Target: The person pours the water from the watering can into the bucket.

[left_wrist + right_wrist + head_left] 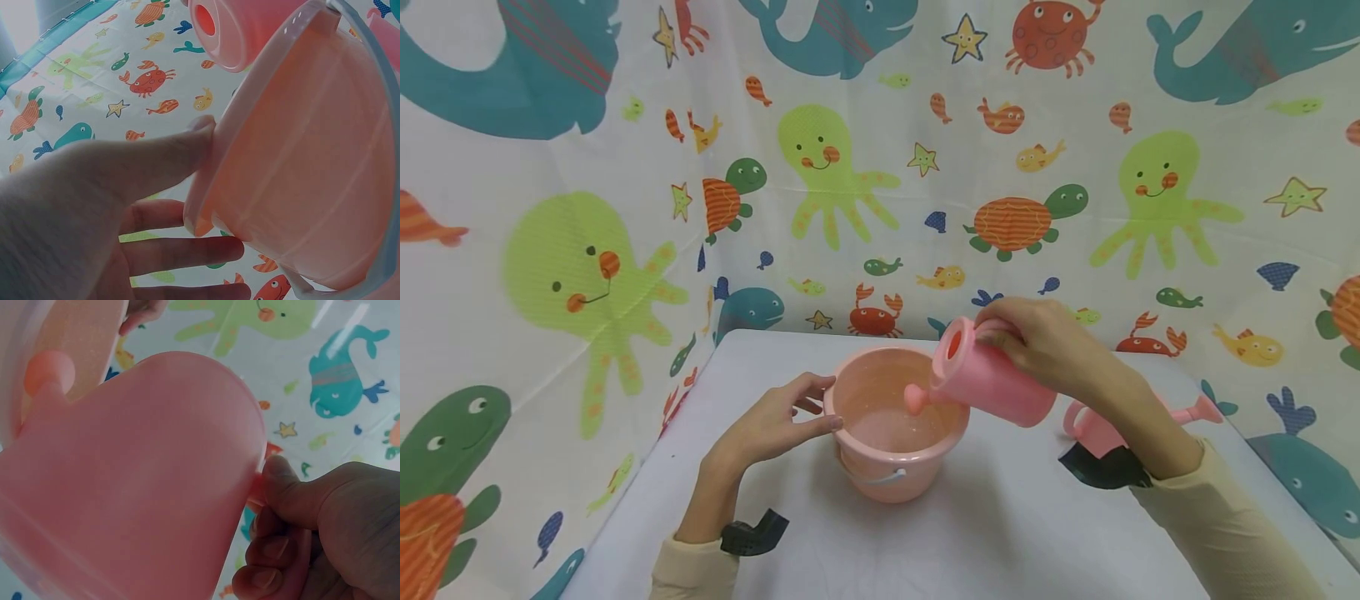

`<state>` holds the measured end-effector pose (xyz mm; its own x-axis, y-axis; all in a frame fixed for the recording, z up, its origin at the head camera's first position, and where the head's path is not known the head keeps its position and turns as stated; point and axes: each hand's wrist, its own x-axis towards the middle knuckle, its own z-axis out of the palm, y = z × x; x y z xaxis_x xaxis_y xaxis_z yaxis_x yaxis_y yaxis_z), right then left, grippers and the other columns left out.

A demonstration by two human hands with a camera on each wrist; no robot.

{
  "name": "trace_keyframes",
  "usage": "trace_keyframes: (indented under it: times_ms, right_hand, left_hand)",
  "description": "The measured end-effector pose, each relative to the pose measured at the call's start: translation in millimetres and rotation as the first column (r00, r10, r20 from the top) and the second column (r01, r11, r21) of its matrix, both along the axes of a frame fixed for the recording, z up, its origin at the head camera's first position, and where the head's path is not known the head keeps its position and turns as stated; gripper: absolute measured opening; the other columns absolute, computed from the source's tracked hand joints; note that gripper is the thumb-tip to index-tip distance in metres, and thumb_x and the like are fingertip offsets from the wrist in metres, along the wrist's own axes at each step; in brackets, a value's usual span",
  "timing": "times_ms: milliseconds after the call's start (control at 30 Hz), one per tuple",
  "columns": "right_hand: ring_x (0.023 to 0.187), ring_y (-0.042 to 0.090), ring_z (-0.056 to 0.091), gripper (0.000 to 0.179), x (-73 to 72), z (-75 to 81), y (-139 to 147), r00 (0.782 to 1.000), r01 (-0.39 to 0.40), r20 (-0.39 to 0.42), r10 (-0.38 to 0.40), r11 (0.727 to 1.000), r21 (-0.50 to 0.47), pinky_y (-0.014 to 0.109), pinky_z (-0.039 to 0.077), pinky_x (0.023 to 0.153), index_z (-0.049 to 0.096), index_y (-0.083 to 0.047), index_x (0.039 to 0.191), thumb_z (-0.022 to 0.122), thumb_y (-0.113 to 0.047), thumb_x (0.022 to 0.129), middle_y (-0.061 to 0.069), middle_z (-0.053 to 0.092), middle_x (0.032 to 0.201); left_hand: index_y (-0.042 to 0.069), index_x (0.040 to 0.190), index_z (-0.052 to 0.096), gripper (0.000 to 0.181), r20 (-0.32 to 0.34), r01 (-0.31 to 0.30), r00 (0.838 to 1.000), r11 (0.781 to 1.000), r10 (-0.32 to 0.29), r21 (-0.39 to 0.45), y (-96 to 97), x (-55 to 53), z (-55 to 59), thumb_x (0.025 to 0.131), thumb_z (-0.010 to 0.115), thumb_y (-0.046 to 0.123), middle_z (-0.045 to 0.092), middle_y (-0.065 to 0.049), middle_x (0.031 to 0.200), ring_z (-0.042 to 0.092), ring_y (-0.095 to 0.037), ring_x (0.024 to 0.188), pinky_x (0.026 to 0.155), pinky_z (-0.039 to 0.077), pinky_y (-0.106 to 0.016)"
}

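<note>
Can [992, 385] slants, spout [917, 399] left, perhaps inside bucket [920, 475].

The right arm [1138, 408] partly hides the resting watering can [1093, 431]; the right wrist view crops the bucket [90, 337].

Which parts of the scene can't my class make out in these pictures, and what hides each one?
Head: the middle of the second watering can, behind the right forearm.
Head: any holes in the spout tip of the held watering can, too small to tell.
Left wrist: that spout tip, behind the bucket.
Right wrist: most of the left hand, cut off by the top edge.
</note>
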<state>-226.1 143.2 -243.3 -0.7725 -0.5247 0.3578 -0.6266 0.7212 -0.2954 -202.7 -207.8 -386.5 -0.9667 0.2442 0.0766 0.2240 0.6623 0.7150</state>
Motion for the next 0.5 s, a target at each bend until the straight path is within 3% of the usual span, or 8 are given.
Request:
trace_keyframes:
  times_ms: [500]
  right_hand:
    - [0.086,0.023,0.066,0.019,-14.2,-9.5,-15.3,1.000,0.028,0.003,-0.028,1.000,-0.001,0.040,0.061,0.072,0.071,-0.012,0.110,0.072,-0.011,0.091,0.006,0.072,0.098]
  left_hand:
    - [0.022,0.140,0.053,0.070,-0.024,0.021,0.999,1.000,-0.021,-0.010,-13.4,-31.2,-13.4,0.084,0.071,0.059,0.066,-0.001,0.131,0.062,-0.023,0.118,0.090,0.057,-0.049]
